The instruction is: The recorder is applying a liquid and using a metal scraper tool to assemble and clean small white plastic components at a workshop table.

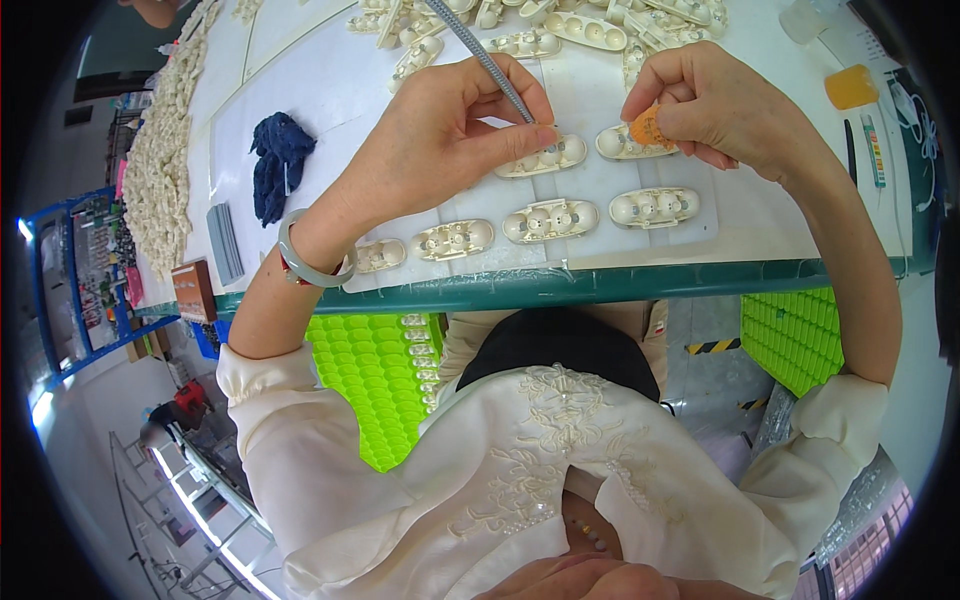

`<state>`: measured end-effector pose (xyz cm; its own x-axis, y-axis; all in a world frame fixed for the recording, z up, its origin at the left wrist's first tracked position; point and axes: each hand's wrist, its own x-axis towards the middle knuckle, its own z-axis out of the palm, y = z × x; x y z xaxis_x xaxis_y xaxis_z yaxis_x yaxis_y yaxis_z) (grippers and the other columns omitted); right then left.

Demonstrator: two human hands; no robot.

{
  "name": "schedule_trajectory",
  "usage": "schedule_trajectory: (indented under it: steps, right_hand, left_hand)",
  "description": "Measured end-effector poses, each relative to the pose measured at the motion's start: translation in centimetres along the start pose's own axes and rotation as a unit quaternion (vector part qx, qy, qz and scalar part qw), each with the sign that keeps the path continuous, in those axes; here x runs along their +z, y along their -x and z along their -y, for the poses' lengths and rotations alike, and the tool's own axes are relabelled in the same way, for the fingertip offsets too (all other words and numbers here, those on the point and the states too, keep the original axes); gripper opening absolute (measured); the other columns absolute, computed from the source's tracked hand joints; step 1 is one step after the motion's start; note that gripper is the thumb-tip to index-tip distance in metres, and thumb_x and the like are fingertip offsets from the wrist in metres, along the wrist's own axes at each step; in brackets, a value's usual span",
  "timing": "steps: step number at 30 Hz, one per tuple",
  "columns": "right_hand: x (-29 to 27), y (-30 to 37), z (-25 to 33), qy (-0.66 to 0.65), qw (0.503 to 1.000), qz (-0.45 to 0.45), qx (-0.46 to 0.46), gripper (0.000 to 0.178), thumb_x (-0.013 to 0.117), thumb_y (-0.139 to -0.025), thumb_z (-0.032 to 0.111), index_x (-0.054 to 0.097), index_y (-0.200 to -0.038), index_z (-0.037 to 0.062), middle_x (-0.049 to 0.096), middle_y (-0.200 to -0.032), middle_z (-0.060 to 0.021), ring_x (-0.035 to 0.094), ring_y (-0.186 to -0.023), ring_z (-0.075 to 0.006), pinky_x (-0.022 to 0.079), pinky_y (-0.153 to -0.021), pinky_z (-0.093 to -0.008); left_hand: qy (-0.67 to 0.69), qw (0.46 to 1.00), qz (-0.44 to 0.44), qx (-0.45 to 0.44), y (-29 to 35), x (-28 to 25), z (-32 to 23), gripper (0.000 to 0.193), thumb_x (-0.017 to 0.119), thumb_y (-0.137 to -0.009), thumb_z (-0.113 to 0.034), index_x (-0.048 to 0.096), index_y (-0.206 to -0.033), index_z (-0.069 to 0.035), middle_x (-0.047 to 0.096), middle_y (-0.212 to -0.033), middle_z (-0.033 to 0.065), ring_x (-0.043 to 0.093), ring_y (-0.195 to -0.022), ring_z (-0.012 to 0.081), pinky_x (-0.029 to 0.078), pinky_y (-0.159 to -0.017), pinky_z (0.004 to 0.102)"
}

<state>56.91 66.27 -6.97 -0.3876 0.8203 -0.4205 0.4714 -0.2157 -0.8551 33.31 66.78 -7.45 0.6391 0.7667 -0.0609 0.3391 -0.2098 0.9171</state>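
Note:
My left hand [425,140] reaches over a cream oblong plastic part [568,152] with round domes. Its fingers are curled, thumb and index tips close together by the lower end of a grey flexible metal hose [482,58]; what they pinch is hidden. At the right, my right hand [735,110] is closed at a similar cream part [612,142] lying on the white sheet. An orange, textured cover [650,127], perhaps a finger cot, shows at its thumb tip. Nearer me lies a row of like parts, among them a rightmost one [655,207] and a middle one [550,221].
More cream parts [585,32] are heaped at the back, and a long pile [155,190] lines the left. A dark blue cloth [280,165] and grey strips [225,245] lie left. An orange-yellow container [851,87] stands right. Green trays [370,380] sit below the table edge.

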Motion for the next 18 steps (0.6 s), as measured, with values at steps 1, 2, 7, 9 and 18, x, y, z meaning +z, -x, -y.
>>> schedule_trajectory:
  steps: [1,2,7,9,18]
  right_hand:
    - [0.0,0.0,-0.1,-0.001,1.000,-0.002,0.001,0.021,0.050,-0.068,0.001,0.060,-0.085,-0.0049,0.052,-0.053,-0.0034,0.039,-0.034,-0.0034,0.028,-0.029,-0.0173]
    - [0.0,0.0,-0.3,0.000,1.000,-0.004,-0.001,0.021,0.050,-0.068,0.001,0.060,-0.085,-0.0049,0.052,-0.053,-0.0034,0.039,-0.034,-0.0034,0.028,-0.029,-0.0173]
    - [0.0,0.0,-0.3,0.005,1.000,-0.004,-0.003,0.021,0.049,-0.068,0.000,0.060,-0.086,-0.0050,0.052,-0.053,-0.0034,0.040,-0.034,-0.0034,0.029,-0.029,-0.0170]
    - [0.1,0.2,-0.2,-0.001,1.000,-0.015,-0.002,0.022,0.048,-0.068,0.000,0.060,-0.086,-0.0046,0.051,-0.052,-0.0032,0.039,-0.033,-0.0033,0.028,-0.029,-0.0172]
    - [-0.5,0.7,1.4,0.046,0.997,-0.030,-0.058,0.025,0.054,-0.073,0.004,0.061,-0.095,-0.0038,0.049,-0.052,-0.0028,0.040,-0.033,-0.0041,0.029,-0.029,-0.0185]
  left_hand:
    - [0.000,1.000,-0.005,-0.026,0.0,0.0,-0.1,0.009,0.065,-0.079,-0.003,0.059,-0.085,0.001,0.061,-0.079,0.0022,0.058,-0.072,0.0058,0.048,-0.066,0.0189]
    - [-0.001,0.999,-0.010,-0.052,-0.1,0.0,-0.2,0.010,0.065,-0.078,-0.003,0.059,-0.084,0.002,0.061,-0.078,0.0017,0.059,-0.072,0.0063,0.049,-0.067,0.0193]
    - [-0.076,0.995,-0.061,0.034,-0.1,1.2,-0.5,0.009,0.064,-0.073,-0.002,0.059,-0.081,0.001,0.062,-0.071,0.0039,0.063,-0.069,0.0115,0.053,-0.065,0.0229]
    - [-0.123,0.988,-0.067,0.058,-0.1,1.4,-0.6,0.009,0.064,-0.071,-0.001,0.059,-0.080,0.001,0.063,-0.068,0.0050,0.064,-0.067,0.0135,0.054,-0.064,0.0243]
    - [-0.132,0.989,-0.059,0.037,0.1,1.3,-0.6,0.006,0.063,-0.069,0.000,0.059,-0.074,0.000,0.063,-0.068,0.0062,0.065,-0.065,0.0148,0.054,-0.060,0.0240]
